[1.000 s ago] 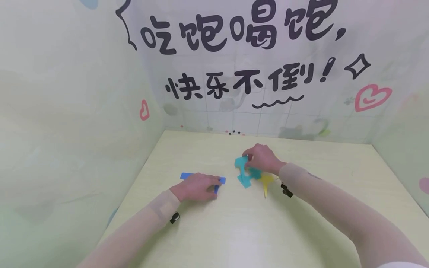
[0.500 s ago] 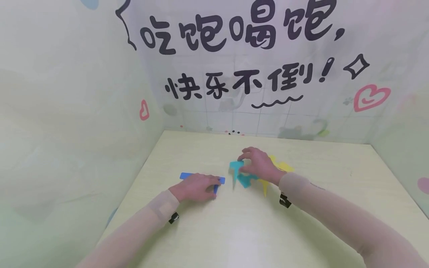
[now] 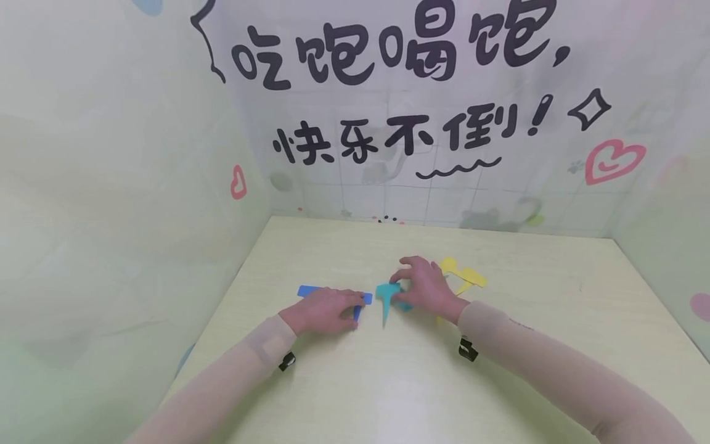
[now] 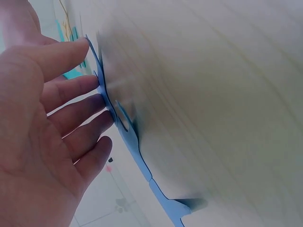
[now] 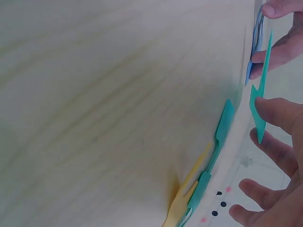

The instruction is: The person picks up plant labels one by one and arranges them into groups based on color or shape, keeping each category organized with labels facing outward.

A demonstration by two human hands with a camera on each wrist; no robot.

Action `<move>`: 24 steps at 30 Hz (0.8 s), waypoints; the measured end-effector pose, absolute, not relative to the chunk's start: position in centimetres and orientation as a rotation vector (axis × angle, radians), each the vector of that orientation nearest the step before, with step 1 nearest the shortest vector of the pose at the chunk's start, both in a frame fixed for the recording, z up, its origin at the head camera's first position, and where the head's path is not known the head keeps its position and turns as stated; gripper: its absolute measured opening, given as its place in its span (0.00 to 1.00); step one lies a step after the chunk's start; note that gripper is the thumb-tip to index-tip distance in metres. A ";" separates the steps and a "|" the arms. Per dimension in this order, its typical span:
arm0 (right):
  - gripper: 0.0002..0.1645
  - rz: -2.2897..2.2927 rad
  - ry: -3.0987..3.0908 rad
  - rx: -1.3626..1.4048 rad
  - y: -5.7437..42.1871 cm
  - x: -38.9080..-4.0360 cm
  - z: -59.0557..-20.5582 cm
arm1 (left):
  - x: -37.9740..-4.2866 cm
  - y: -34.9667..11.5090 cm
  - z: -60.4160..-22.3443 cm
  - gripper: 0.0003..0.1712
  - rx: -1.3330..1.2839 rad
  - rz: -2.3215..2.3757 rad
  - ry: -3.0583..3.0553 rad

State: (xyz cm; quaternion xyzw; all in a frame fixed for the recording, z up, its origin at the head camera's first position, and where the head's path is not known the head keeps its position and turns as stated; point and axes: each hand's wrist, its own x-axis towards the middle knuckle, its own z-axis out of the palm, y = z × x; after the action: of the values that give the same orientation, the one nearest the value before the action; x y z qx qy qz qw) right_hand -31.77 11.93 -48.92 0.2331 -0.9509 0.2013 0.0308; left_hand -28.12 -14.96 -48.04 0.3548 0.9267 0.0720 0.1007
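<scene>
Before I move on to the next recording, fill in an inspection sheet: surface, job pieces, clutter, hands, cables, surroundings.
Surface: pale wood-grain table with a glare patch.
Job pieces: flat blue T-shaped pieces, seemingly plastic; a teal T-shaped piece of similar make, with more teal near it; flat yellow pieces, partly hidden.
Clutter: nothing seen.
Hands: left hand touches the blue pieces with its fingertips; right hand pinches the teal T-shaped piece.
Cables: nothing seen.
Surroundings: whitish printed backdrop with dark lettering and a pink heart.

Left grip [image 3: 324,310] lies palm-down; right grip [image 3: 426,288] pinches, other fingers [image 5: 260,193] spread apart.
</scene>
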 end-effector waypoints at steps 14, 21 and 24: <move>0.16 0.597 -2.960 0.752 11.1 -30.6 -49.7 | -27.9 -15.0 -47.9 0.30 1.066 0.233 2.738; 0.16 0.558 -2.977 0.789 11.3 -30.7 -49.8 | -28.0 -15.0 -48.1 0.30 1.064 0.193 2.747; 0.17 0.548 -2.979 0.814 11.4 -30.8 -49.7 | -28.0 -15.0 -48.0 0.30 1.047 0.192 2.749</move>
State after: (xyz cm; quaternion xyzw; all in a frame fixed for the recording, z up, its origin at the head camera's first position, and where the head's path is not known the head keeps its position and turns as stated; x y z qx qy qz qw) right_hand -30.84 11.42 -49.74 0.2596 -0.9498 0.1747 0.0023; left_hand -27.96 -15.04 -47.97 0.3536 0.9281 0.0649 0.0967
